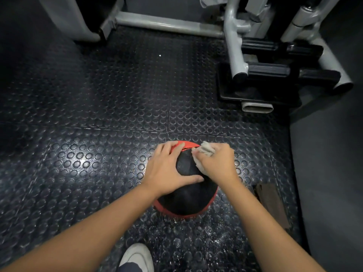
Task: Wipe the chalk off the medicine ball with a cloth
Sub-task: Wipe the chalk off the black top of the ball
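Dim; glare on floor; dark, bowed edges.

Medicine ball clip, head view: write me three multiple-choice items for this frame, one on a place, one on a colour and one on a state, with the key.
1. Where does the medicine ball sit?
A) on a bench
B) on the studded floor
C) on a shelf

2. What colours is the ball?
A) black and red
B) blue and white
C) all green

3. What does the right hand do?
A) hangs idle
B) lifts a dumbbell
C) grips the cloth against the ball

Answers:
1 B: the round studs show all around the ball.
2 A: it has black panels with red edging.
3 C: the fingers curl round the cloth on the ball's far side, while the left hand rests flat on the ball.
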### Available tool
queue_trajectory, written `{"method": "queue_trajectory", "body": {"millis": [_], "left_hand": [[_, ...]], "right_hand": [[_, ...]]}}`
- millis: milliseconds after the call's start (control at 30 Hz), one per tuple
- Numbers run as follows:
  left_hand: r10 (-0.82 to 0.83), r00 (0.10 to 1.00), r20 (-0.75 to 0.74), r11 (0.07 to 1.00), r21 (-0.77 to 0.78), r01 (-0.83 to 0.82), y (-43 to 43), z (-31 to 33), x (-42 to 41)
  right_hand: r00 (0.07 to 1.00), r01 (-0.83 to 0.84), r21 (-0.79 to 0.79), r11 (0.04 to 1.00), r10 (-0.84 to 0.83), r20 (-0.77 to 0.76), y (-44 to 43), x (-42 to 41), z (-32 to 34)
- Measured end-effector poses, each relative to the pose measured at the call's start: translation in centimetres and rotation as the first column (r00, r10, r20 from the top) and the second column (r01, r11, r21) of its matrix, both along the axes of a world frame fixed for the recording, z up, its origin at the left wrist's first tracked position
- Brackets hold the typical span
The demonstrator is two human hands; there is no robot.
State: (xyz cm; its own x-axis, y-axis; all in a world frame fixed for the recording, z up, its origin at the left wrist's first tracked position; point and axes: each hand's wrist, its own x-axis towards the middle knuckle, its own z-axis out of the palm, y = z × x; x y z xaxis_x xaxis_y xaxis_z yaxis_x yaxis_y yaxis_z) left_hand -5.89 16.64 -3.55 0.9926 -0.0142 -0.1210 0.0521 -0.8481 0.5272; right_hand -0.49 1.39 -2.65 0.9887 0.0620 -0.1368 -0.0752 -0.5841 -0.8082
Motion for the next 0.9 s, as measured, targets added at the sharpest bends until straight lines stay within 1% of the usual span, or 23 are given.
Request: {"method": "queue_trajectory", "body": {"millis": [33,100,167,233,300,333,400,467,533,567,600,633,700,733,767,867,900], "left_hand": [[-0.003,1.0,0.001,1.0,0.006,0.003,-0.2,0.0,0.0],[-0.025,1.0,0.015,0.999,0.032,0.025,-0.6,0.1,-0.2],[-0.078,0.997,0.008,0.996,0.037,0.078,-0.8,0.2,-0.4],[-0.115,0.993,-0.04,0.992,-0.06,0.112,-0.2,0.3,-0.6],[-0.096,0.988,-0.118,0.98,-0.186,0.073,1.3,0.1,-0.9],[-0.086,0.984,-0.158,0.978,-0.2,0.054,2.0,-0.2,-1.1],[-0.087,0.972,-0.217,0.985,-0.167,0.051,2.8,-0.7,-1.8],[-0.093,0.971,-0.222,0.985,-0.162,0.057,2.9,-1.1,-2.0],[-0.086,0.975,-0.206,0.983,-0.179,0.049,2.9,-1.2,-1.4],[-0.083,0.976,-0.203,0.981,-0.189,0.044,2.9,-1.2,-1.0],[-0.084,0.976,-0.201,0.979,-0.197,0.044,3.0,-1.2,-0.7],[-0.089,0.976,-0.2,0.979,-0.198,0.048,3.0,-1.1,-0.4],[-0.101,0.974,-0.202,0.983,-0.173,0.066,2.8,-0.9,-0.2],[-0.107,0.973,-0.203,0.985,-0.155,0.076,2.5,-0.9,-0.1],[-0.114,0.973,-0.201,0.986,-0.139,0.087,2.3,-0.9,-0.1],[-0.127,0.973,-0.19,0.986,-0.127,0.104,2.0,-0.7,-0.2],[-0.124,0.975,-0.186,0.986,-0.132,0.1,2.0,-0.7,-0.2]], "right_hand": [[0.998,0.054,0.019,0.998,-0.054,-0.017,-0.3,0.6,-0.3],[0.978,0.19,0.076,0.979,-0.182,-0.101,-1.2,2.1,-1.2],[0.95,0.266,0.08,0.961,-0.248,-0.188,-2.6,3.4,-2.1],[0.945,0.247,0.037,0.968,-0.232,-0.229,-3.8,3.7,-2.8],[0.949,0.22,0.016,0.975,-0.211,-0.236,-4.6,3.6,-2.9],[0.949,0.219,0.014,0.976,-0.21,-0.235,-5.0,3.6,-3.2],[0.947,0.229,0.025,0.973,-0.217,-0.239,-5.5,3.7,-3.4],[0.94,0.249,0.038,0.968,-0.232,-0.249,-5.6,3.6,-3.2],[0.929,0.281,0.116,0.953,-0.24,-0.28,-5.6,3.6,-3.2],[0.931,0.285,0.13,0.95,-0.242,-0.272,-5.4,3.4,-2.9],[0.943,0.272,0.134,0.953,-0.237,-0.232,-5.2,3.1,-2.5],[0.963,0.234,0.084,0.969,-0.219,-0.154,-4.8,2.6,-1.9],[0.992,0.106,-0.084,0.991,-0.099,0.073,-3.7,1.2,-1.0],[0.983,0.059,-0.17,0.984,-0.028,0.181,-2.9,0.3,-0.6],[0.967,0.023,-0.205,0.979,0.03,0.254,-2.1,-0.6,-0.1],[0.921,-0.124,-0.238,0.963,0.201,0.334,-0.3,-2.6,0.2],[0.914,-0.152,-0.231,0.961,0.226,0.338,-0.3,-2.8,0.1]]}}
